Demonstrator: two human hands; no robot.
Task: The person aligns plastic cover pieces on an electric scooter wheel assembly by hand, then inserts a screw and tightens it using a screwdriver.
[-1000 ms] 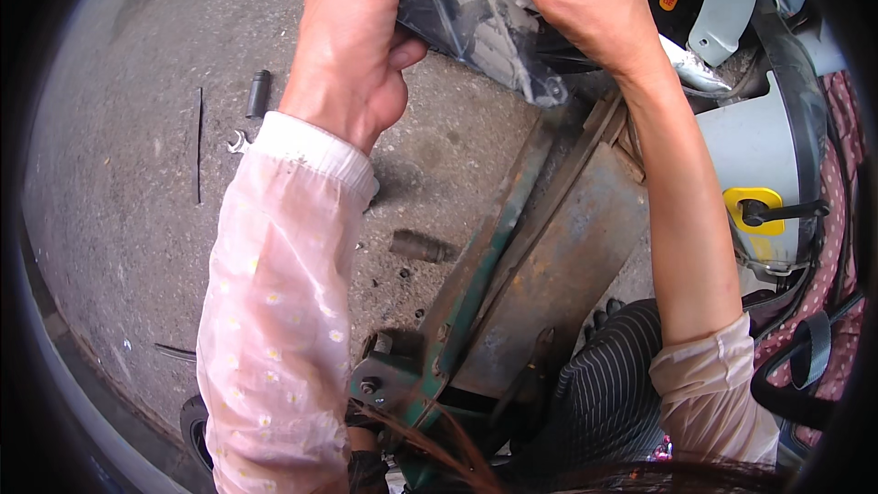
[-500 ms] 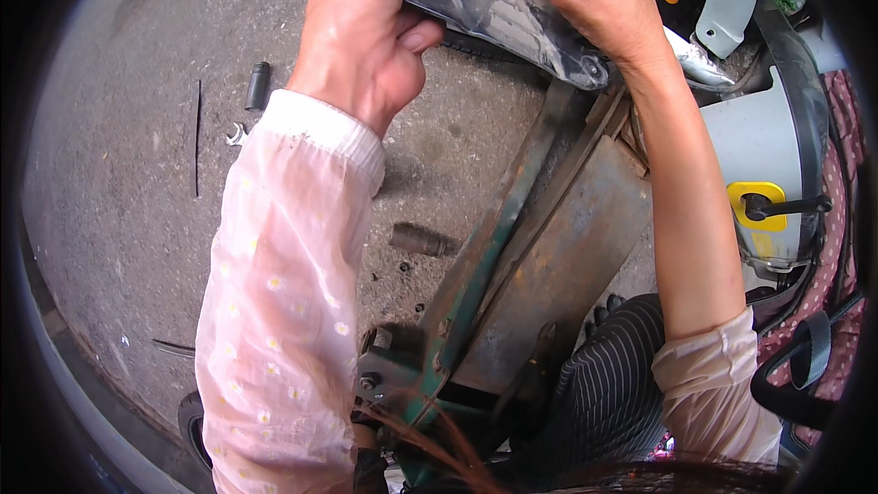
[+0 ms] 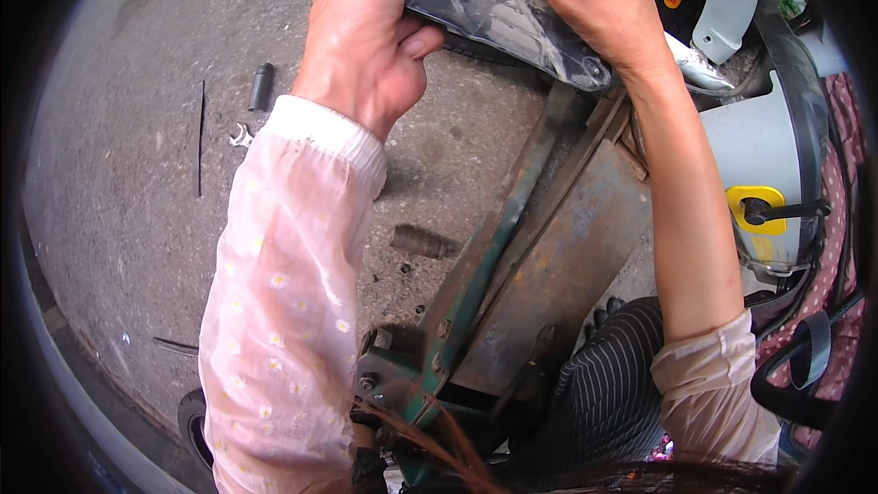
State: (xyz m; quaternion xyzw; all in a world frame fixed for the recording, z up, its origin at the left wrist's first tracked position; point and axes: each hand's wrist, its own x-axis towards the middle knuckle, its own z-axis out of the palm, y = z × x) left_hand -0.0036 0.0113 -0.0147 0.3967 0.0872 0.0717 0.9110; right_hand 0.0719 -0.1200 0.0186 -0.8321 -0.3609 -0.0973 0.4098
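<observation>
My left hand (image 3: 366, 46) grips a dusty black plastic panel (image 3: 508, 23) at the top of the view, its thumb lying on the panel and its other fingers curled at the lower edge. My right hand (image 3: 594, 9) holds the same panel from the right, thumb on its top, other fingers hidden. The panel's rounded lower corner hangs above a green, rusty metal stand (image 3: 480, 274). Behind it is part of a black tire, beside a grey bracket (image 3: 732, 9).
A grey scooter body (image 3: 759, 146) with a yellow plate stands at right, by dotted pink fabric (image 3: 832, 165). On the concrete ground (image 3: 128, 183) lie a socket (image 3: 261, 87), a wrench (image 3: 240, 135), a thin rod (image 3: 198, 137), a dark cylinder (image 3: 421, 242) and several small parts.
The panel's lower corner has moved up and to the right since a second ago. My left hand has shifted slightly up and right with it, still gripping. Little differs from half a second ago.
</observation>
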